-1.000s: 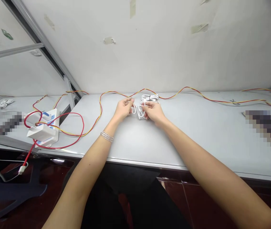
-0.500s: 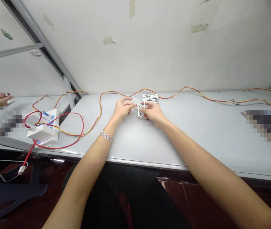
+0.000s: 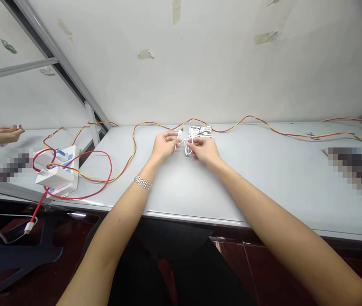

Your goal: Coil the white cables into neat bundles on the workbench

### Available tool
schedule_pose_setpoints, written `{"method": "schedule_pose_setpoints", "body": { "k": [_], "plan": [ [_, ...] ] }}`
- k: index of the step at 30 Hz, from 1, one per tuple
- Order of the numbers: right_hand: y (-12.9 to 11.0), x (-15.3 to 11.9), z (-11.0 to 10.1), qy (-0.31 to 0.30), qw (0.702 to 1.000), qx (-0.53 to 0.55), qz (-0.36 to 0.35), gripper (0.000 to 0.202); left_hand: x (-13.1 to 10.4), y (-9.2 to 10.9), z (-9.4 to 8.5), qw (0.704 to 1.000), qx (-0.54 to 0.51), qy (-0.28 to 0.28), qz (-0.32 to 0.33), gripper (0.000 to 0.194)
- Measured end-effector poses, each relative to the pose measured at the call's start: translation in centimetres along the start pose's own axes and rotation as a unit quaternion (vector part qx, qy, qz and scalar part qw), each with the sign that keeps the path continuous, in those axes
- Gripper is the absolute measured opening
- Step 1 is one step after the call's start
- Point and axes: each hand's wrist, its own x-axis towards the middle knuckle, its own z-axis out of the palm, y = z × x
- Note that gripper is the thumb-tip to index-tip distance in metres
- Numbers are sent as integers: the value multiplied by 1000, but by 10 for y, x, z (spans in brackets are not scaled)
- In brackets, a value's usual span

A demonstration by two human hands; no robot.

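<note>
The left hand [image 3: 165, 145] pinches one end of a white cable [image 3: 188, 149] between the thumb and fingertips, and the plug [image 3: 180, 132] of this end sticks out past the fingers toward the far side. The right hand [image 3: 205, 149] grasps the coils of the cable, with its thumb pressed against the fingers. A short piece runs across from hand to hand. All this is at the far part of the table [image 3: 196, 191], near the middle from left to right. Just behind the coils lies a white bundle [image 3: 201, 131] with a dark tie around it; whether they touch, I cannot tell, because the right fingers hide a part.

From here, in my judgement, the main danger is in the right hand: if its pinch becomes loose, the coils could spring apart, since I see no tie on them. If the left hand pulls its end too strongly, a loop could be drawn out and the coils become uneven. The plug could also hook into the bundle, because they are so near. The red-yellow wire [image 3: 249, 116] passes just beyond, so a wide movement to the far side could catch it. Another person's hand [image 3: 12, 133], at the far left, is well apart and should hardly disturb.
</note>
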Motion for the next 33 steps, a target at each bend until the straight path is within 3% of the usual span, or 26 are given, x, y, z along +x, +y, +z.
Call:
{"method": "schedule_pose_setpoints", "body": {
  "k": [6, 17, 27, 33],
  "plan": [
    [5, 2, -1, -30, 998, -24, -40, 19, 1, 0, -1, 999, -50, -8, -14, 15],
    [6, 4, 1, -54, 998, -18, -27, 18, 1, 1, -1, 996, -71, -36, -40, 11],
    [6, 3, 1, -59, 997, -25, -41, 23, 2, -3, -3, 995, -64, -79, -16, 12],
    [5, 2, -1, -57, 996, -40, -54, 26, -1, 0, -3, 996, -56, -72, -9, 13]
  ]
}}
